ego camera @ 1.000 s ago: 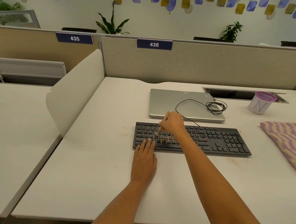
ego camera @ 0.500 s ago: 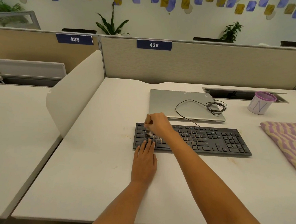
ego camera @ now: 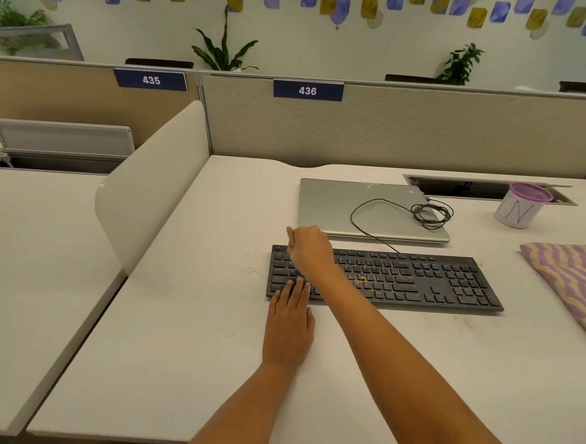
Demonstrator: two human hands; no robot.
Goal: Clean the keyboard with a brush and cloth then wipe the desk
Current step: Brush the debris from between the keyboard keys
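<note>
right hand (ego camera: pixel 308 250): fist closed round brush (ego camera: pixel 290 234); swept left to far-left corner of keyboard (ego camera: pixel 408 278)
left hand (ego camera: pixel 290 319): flat, fingers straight, front-left edge pinned, unmoved
crumbs (ego camera: pixel 363 278): left on middle keys; brushing judged unfinished
cloth (ego camera: pixel 577 286): untouched, right of keyboard

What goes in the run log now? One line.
step: brush keyboard | right hand: grips brush over left keys | left hand: flat, on keyboard's near edge | cloth: untouched, on desk at right
</note>
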